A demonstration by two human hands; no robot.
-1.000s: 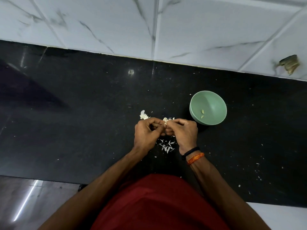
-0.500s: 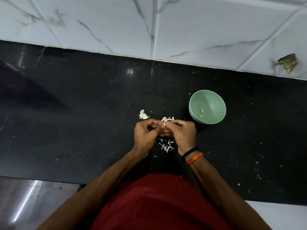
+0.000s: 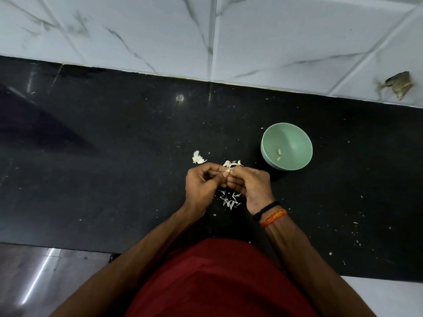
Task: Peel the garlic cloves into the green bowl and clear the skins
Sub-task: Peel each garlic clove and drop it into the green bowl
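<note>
My left hand (image 3: 201, 186) and my right hand (image 3: 251, 186) meet over the black counter (image 3: 114, 168), fingertips together, pinching a small garlic clove (image 3: 228, 171) that is mostly hidden between them. A green bowl (image 3: 295, 143) stands just right of my hands and holds two peeled cloves (image 3: 279, 154). White skins lie in a small heap (image 3: 230, 200) under my hands. More garlic pieces (image 3: 232, 164) sit just beyond my fingers, and another white piece (image 3: 198, 158) lies further left.
The counter ends at a white marbled tile wall (image 3: 274, 42) behind. Tiny skin flecks (image 3: 357, 236) are scattered on the counter at the right. The counter's front edge runs near my red-clothed body (image 3: 217, 282), with floor (image 3: 34, 271) at lower left.
Both hands stay together on the clove with only slight finger shifts. The view has shifted a little; the bowl and skins have not moved.
</note>
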